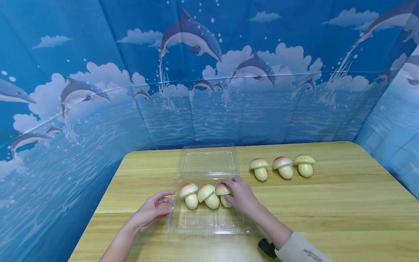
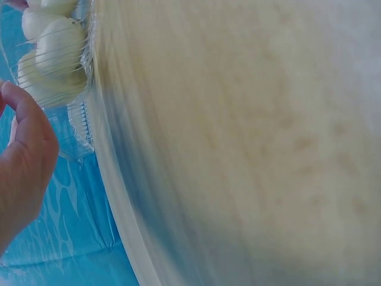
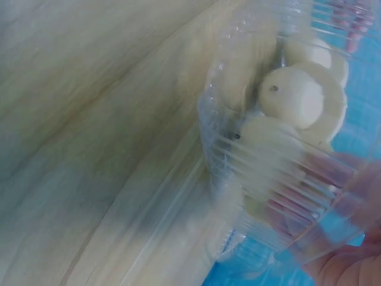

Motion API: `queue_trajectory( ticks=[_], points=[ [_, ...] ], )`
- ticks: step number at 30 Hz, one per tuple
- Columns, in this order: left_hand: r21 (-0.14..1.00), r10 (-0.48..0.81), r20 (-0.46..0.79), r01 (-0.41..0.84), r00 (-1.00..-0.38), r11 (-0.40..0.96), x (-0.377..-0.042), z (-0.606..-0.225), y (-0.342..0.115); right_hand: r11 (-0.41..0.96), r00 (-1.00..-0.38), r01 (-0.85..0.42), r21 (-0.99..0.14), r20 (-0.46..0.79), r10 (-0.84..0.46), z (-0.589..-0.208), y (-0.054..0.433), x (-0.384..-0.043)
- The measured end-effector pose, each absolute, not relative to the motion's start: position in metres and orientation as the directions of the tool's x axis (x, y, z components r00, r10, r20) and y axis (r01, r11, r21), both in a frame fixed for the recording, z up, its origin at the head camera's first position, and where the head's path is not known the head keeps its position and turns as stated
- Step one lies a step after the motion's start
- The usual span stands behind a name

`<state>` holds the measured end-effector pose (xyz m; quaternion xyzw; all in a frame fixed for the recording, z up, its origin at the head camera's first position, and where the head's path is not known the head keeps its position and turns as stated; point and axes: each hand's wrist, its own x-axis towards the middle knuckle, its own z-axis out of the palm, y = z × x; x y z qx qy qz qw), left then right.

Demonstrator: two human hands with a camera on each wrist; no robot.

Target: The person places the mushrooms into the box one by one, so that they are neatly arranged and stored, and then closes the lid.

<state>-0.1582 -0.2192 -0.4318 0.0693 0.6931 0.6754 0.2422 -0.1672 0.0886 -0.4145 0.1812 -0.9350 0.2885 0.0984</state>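
Observation:
A clear plastic clamshell box [image 1: 209,222] lies with its lid [image 1: 209,162] folded back. In its tray sit three mushrooms with pink-tinged cream caps and pale stems: a left mushroom [image 1: 188,195], a middle mushroom [image 1: 208,196] and a right mushroom [image 1: 224,190]. My right hand [image 1: 242,194] reaches over the tray's right side and holds the right mushroom, with thumb and fingers around its cap; in the right wrist view these fingers [image 3: 333,173] show through the clear wall. Beside the tray's left wall is my left hand [image 1: 154,209], its fingertips right at the rim and thumb spread apart.
Three more mushrooms stand in a row at the back right: a near-left one [image 1: 260,169], a middle one [image 1: 283,167] and a far-right one [image 1: 305,165]. A black object [image 1: 267,248] shows by the right sleeve. The wooden table [image 1: 343,203] meets a dolphin-print curtain [image 1: 262,116] behind.

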Motion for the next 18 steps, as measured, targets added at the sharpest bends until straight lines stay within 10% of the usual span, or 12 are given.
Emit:
queue_trajectory(
  ticks=[18],
  points=[
    [0.970,0.427,-0.239,-0.230,-0.872,0.073,-0.157,-0.431,-0.219,0.707,-0.962,-0.273,-0.652,0.180,-0.206,-0.403,0.094,-0.169]
  ],
)
